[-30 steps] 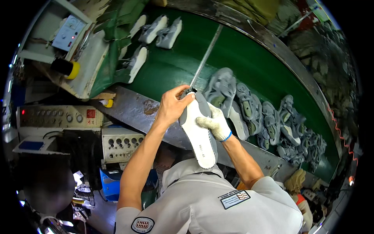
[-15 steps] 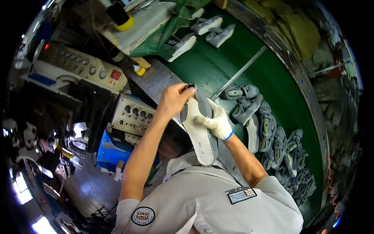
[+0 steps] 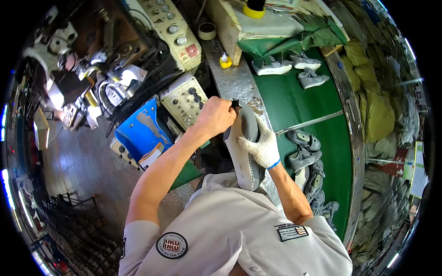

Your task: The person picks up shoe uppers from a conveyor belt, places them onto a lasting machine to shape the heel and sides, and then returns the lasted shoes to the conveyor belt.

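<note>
Between my hands is a grey shoe upper (image 3: 239,156) with its pale, stitched bottom facing up, the heel end towards my shirt. Bare and closed, my left hand (image 3: 216,116) pinches the dark edge at the toe end. My right hand (image 3: 260,146) wears a white knit glove with a blue cuff; it wraps the right side of the shoe upper, thumb across the pale bottom. What the left fingertips grip is partly hidden by the hand.
Several grey shoe uppers (image 3: 305,156) lie on the green conveyor belt (image 3: 294,106) at my right, more at its far end. To the left stand a control panel with knobs (image 3: 184,101) and a blue metal tray (image 3: 145,131). A small yellow-and-white bottle (image 3: 225,61) rests on the metal ledge.
The view has turned, so the machines and belt appear shifted. My left fist has closed tighter at the toe end, and the shoe upper is tilted more on its side. Both hands keep hold.
</note>
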The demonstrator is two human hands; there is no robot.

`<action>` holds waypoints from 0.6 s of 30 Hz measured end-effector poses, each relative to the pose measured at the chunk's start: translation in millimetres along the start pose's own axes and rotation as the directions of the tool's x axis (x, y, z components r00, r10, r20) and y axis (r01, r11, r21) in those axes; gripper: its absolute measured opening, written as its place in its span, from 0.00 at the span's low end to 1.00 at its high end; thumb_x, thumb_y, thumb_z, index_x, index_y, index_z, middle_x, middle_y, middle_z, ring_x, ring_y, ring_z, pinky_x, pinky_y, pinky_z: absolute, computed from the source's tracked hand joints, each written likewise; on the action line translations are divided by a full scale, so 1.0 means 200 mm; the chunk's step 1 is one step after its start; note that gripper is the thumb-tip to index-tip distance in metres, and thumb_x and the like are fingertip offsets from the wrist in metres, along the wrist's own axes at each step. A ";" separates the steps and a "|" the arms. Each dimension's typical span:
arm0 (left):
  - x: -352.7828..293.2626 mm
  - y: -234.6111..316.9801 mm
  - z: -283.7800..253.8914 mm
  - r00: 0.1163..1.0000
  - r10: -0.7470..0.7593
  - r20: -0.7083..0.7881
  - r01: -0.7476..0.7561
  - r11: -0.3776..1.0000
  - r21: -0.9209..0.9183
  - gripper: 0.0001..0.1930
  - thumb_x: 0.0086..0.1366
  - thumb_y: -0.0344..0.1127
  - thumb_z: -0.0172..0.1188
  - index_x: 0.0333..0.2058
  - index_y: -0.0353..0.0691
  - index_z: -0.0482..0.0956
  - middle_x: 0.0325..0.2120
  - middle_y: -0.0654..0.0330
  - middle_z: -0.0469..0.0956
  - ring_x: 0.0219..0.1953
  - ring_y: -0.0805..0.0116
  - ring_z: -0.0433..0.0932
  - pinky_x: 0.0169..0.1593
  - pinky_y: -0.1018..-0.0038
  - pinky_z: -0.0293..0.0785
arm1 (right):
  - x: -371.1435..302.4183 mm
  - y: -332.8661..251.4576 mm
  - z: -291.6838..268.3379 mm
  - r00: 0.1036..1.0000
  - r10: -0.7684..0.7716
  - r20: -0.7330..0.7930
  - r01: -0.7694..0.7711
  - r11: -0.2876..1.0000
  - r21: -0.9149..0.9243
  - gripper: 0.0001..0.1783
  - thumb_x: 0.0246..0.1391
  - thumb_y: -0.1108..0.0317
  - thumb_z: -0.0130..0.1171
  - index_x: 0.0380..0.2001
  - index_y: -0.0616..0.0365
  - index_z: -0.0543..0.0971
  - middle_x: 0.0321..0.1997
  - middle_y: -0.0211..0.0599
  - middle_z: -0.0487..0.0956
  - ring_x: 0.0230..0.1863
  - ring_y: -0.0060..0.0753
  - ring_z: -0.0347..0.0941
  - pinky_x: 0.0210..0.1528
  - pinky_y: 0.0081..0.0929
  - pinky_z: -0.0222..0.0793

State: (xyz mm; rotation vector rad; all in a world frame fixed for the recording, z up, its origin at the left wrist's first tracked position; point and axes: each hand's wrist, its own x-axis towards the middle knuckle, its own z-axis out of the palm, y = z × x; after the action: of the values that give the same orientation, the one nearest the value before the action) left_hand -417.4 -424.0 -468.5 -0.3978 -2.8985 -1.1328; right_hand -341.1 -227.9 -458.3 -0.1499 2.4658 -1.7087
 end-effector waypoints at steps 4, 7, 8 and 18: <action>-0.04 -0.10 -0.22 0.974 -0.187 0.132 0.228 0.842 -0.489 0.09 0.61 0.29 0.56 0.26 0.29 0.81 0.18 0.58 0.78 0.18 0.75 0.74 0.23 0.67 0.71 | 0.01 -0.11 0.11 1.000 -0.022 0.019 0.022 1.000 0.015 0.48 0.41 0.56 0.75 0.65 0.65 0.68 0.51 0.49 0.83 0.51 0.34 0.80 0.57 0.33 0.73; -0.11 -0.15 -0.27 0.958 -0.264 0.107 0.260 0.658 -0.706 0.13 0.67 0.37 0.63 0.33 0.29 0.83 0.26 0.66 0.79 0.24 0.79 0.70 0.29 0.75 0.69 | 0.03 -0.11 0.18 0.997 -0.071 -0.018 0.072 0.991 0.116 0.48 0.42 0.58 0.75 0.66 0.65 0.68 0.52 0.47 0.83 0.51 0.32 0.79 0.57 0.31 0.73; -0.17 -0.09 -0.29 0.954 -0.282 0.101 0.270 0.665 -0.696 0.15 0.67 0.40 0.64 0.37 0.29 0.83 0.28 0.65 0.81 0.27 0.79 0.71 0.32 0.76 0.71 | 0.04 -0.11 0.20 0.994 -0.098 -0.049 0.103 0.988 0.115 0.48 0.42 0.58 0.75 0.65 0.65 0.69 0.51 0.46 0.82 0.51 0.32 0.79 0.56 0.31 0.74; -0.28 -0.29 -0.26 0.966 -0.247 0.070 0.222 0.665 -0.713 0.15 0.68 0.38 0.65 0.38 0.27 0.84 0.22 0.66 0.77 0.25 0.81 0.69 0.30 0.76 0.68 | 0.02 -0.33 0.35 0.994 -0.100 -0.034 0.089 0.969 -0.232 0.50 0.42 0.56 0.74 0.68 0.61 0.65 0.51 0.50 0.83 0.49 0.35 0.83 0.51 0.31 0.77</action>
State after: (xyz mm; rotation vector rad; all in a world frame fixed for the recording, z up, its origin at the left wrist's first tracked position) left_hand -380.6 -513.4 -473.3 0.0269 -2.3792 -2.2849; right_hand -333.0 -315.1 -421.6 -0.2597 2.7262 -1.4686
